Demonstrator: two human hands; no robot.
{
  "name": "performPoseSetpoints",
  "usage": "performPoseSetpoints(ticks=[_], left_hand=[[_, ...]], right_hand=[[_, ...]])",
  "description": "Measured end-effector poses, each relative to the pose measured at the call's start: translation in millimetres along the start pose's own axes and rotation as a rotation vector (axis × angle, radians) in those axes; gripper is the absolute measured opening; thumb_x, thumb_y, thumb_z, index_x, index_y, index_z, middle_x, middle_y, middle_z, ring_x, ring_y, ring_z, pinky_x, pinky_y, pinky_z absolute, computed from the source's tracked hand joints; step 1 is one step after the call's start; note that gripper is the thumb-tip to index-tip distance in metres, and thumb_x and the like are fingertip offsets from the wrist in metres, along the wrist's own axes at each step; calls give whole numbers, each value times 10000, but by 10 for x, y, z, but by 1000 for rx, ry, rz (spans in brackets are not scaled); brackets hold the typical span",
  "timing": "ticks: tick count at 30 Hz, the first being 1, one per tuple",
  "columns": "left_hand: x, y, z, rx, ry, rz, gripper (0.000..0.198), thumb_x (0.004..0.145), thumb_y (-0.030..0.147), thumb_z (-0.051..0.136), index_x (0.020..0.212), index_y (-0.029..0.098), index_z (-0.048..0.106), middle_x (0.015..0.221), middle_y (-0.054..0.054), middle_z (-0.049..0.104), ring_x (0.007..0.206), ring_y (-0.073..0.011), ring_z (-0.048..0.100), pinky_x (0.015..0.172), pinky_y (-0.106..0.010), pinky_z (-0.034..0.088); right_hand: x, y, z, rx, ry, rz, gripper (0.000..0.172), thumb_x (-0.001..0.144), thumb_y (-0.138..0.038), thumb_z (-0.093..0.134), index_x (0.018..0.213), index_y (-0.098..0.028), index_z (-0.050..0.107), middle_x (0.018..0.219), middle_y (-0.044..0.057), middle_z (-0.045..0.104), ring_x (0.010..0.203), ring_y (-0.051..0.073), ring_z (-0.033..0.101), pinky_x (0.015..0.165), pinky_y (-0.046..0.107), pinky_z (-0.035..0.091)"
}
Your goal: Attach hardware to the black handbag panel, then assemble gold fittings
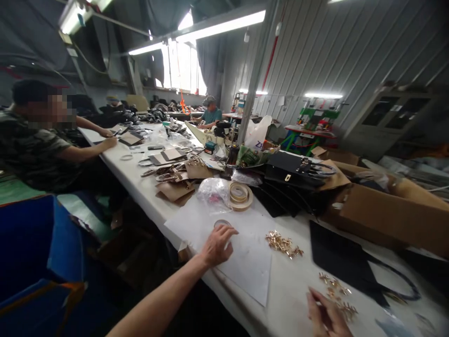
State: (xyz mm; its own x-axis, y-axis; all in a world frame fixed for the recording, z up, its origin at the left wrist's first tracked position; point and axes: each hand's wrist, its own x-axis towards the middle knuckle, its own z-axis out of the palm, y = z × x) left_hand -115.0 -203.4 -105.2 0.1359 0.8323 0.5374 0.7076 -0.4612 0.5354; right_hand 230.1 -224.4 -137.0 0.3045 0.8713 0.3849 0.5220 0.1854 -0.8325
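My left hand [218,244] rests on a white sheet of paper [245,262] on the long white table [291,290], fingers curled over a small roll of tape [222,223]. At the bottom edge my right hand [324,316] has its fingers bent beside a scatter of small gold metal fittings [338,292]; whether it holds one is unclear. Another pile of gold fittings [283,244] lies between the hands. A black bag piece with a strap [345,260] lies just beyond the right hand.
A tape roll [240,194] and a plastic bag [214,193] sit behind the paper. Brown leather pieces [175,189], a black handbag [293,169] and cardboard boxes [382,210] crowd the table. A person in camouflage [38,140] works at left. A blue bin [31,252] stands below.
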Motion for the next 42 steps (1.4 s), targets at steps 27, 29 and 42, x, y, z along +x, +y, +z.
performPoseSetpoints(ticks=[27,29,42], left_hand=[[-47,-259,-57,136,-134,-24,454,856,79,577,1284,227,596,1370,-104,619,1250,-253,593,1037,-391,488],[-54,-281,-50,127,-134,-32,393,920,91,549,1275,247,612,1365,-91,628,1218,-234,618,1005,-374,511],[-27,-408,33,146,-198,-84,117,952,293,681,1014,290,780,1279,-24,691,1104,-225,658,936,-341,533]], right_hand=[[124,-887,1857,-20,-676,-262,214,923,-418,606,940,-247,734,982,68,720,847,239,694,805,370,543],[94,-869,1843,-17,-664,-283,235,941,-430,578,921,-245,721,968,68,711,844,238,686,796,366,534],[-49,-813,1763,-2,-539,-352,235,971,-405,551,904,-229,692,955,81,683,877,238,651,823,368,531]])
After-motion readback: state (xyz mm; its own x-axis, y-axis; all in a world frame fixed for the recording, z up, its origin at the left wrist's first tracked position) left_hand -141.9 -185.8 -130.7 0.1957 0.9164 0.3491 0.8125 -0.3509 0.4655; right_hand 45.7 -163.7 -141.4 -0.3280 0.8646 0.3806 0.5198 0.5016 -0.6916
